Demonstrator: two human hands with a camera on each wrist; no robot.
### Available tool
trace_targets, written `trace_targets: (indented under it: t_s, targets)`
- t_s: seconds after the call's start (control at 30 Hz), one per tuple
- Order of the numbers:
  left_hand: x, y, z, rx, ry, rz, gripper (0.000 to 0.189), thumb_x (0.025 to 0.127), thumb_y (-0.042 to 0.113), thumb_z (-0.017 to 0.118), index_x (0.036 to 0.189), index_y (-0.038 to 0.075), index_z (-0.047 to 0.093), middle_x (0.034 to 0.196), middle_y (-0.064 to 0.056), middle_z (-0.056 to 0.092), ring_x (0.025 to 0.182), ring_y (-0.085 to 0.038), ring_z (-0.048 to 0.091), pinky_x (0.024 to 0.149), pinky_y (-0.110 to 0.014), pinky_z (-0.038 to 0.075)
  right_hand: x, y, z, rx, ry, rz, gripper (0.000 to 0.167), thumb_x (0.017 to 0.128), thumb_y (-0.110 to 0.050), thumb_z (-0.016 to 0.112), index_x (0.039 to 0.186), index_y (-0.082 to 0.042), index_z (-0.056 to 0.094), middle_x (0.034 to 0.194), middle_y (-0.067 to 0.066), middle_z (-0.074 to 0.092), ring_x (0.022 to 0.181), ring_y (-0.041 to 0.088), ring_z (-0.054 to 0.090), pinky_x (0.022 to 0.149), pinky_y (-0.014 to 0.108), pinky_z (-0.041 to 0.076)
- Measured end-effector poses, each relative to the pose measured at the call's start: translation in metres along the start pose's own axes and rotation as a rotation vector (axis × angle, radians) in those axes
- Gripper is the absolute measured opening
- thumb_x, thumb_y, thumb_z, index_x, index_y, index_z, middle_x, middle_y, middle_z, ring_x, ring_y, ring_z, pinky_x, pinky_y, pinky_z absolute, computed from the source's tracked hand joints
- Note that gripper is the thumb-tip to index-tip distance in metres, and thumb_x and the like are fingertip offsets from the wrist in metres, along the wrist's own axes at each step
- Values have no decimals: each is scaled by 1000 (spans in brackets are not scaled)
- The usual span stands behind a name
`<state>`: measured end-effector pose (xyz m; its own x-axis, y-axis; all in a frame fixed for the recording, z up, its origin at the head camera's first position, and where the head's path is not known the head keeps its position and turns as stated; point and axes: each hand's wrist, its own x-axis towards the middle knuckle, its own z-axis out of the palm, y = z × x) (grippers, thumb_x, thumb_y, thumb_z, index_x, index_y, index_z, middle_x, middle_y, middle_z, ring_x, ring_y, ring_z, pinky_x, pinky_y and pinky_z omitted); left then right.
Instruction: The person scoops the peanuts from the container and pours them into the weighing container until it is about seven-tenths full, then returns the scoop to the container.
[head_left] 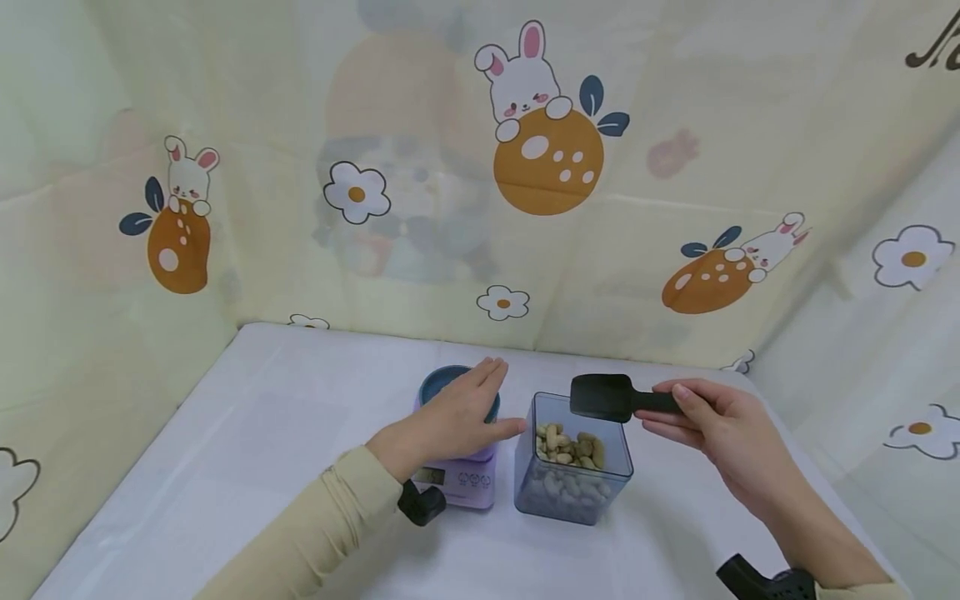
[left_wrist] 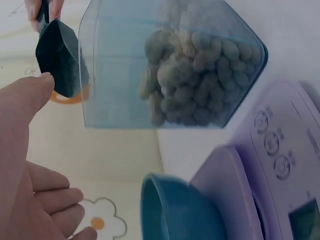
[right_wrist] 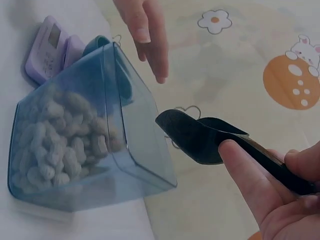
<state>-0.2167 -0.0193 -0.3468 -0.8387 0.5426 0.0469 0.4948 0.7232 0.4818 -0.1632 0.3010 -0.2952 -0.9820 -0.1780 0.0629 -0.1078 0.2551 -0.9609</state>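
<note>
My right hand (head_left: 720,425) grips the handle of a black scoop (head_left: 602,397), held over the rim of a clear bluish container (head_left: 573,500). Unshelled peanuts (left_wrist: 200,75) fill the lower part of that container. No peanut can be made out in the scoop (right_wrist: 192,137) from the right wrist view. Above a purple kitchen scale (head_left: 468,483), my left hand (head_left: 457,417) hovers with straight fingers and thumb spread, holding nothing. A blue bowl (left_wrist: 185,212) stands on the scale's platform, partly hidden behind the left hand in the head view.
White cloth covers the table (head_left: 247,433). A cream curtain (head_left: 420,250) printed with rabbits and flowers hangs behind it and along the sides. The scale stands just left of the container. Dark wrist cameras (head_left: 422,502) are strapped at both wrists.
</note>
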Motion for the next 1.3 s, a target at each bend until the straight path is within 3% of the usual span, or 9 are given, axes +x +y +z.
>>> trace_targets:
  t_s: [0.17,0.4,0.63,0.9,1.1,1.3]
  targets:
    - [5,11,6,5,-28,56,87,98,60,47,159,7,15,168,-8,13,155,-22,12,125,-41,20,-3,3,-7,-21,2,43,44,105,-22,50,129,14,52,111,-2,72,96,18,75,84,30,59]
    - [12,27,18,45,-66,124,88,98,64,43,160,8,15,168,-7,13,155,-21,13,125,-38,21,-6,0,-4,-151,-7,90,46,107,-24,45,131,15,49,120,20,67,96,16,75,86,32,58]
    - [15,37,25,118,-68,148,90,97,65,44,159,5,17,167,-10,14,155,-22,14,124,-38,23,-7,-6,3,-230,-2,99,40,107,-18,44,131,13,50,127,30,60,96,14,75,85,31,59]
    - [10,30,24,146,-36,89,96,93,69,48,158,5,20,167,-11,17,155,-24,15,124,-40,23,-2,-6,18,-275,-9,58,34,106,-9,45,127,16,53,129,33,55,94,14,74,82,29,60]
    - [7,21,25,217,-12,109,101,90,78,39,157,5,23,165,-11,20,154,-25,19,123,-40,25,4,-6,31,-396,3,35,28,104,-6,48,121,13,59,122,31,62,92,21,75,77,26,61]
    - [7,26,25,326,-7,124,99,90,79,34,157,7,25,165,-10,24,154,-23,20,123,-42,26,6,0,42,-504,-10,40,24,102,-3,49,116,11,63,114,26,67,88,22,75,73,26,61]
